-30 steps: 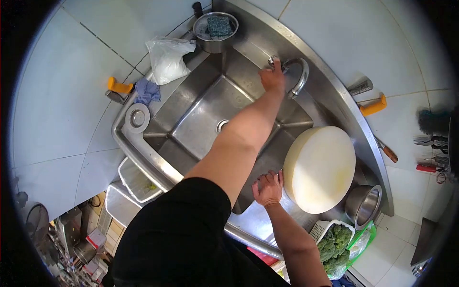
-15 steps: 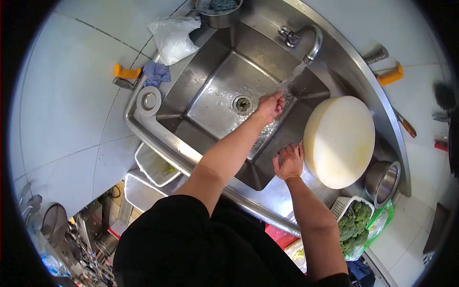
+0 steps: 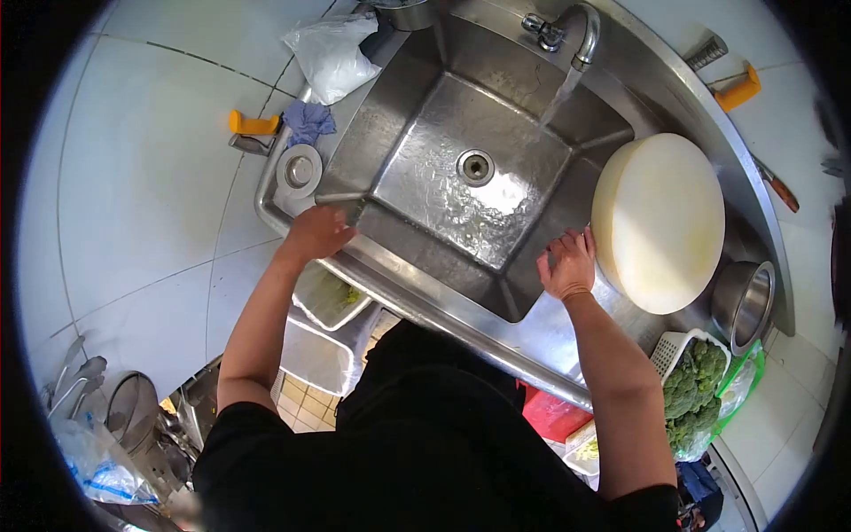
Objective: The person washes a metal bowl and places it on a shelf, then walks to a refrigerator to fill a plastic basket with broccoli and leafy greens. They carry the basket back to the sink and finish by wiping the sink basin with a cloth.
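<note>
My left hand [image 3: 318,233] is over the front left rim of the steel sink [image 3: 403,275], just below a round metal drain strainer [image 3: 299,170]. Its fingers are bunched and slightly blurred, so I cannot tell what is in them. My right hand [image 3: 569,263] rests with fingers apart on the steel ledge right of the basin. Its fingertips come right up to the side of a thick, round, pale chopping board [image 3: 665,226], which lies on that ledge. Water runs from the curved tap [image 3: 585,53] into the basin, around the drain hole [image 3: 476,167].
At the left corner lie a blue cloth [image 3: 308,121], a white plastic bag [image 3: 332,58] and an orange-handled tool [image 3: 253,124]. On the right stand a steel bowl [image 3: 743,306] and a white basket of broccoli [image 3: 694,390]. Lined bins [image 3: 315,355] sit below the sink's front edge.
My left hand has left the running water and moved across to the sink's front left rim. My right hand stays beside the chopping board. The whole view has shifted somewhat.
</note>
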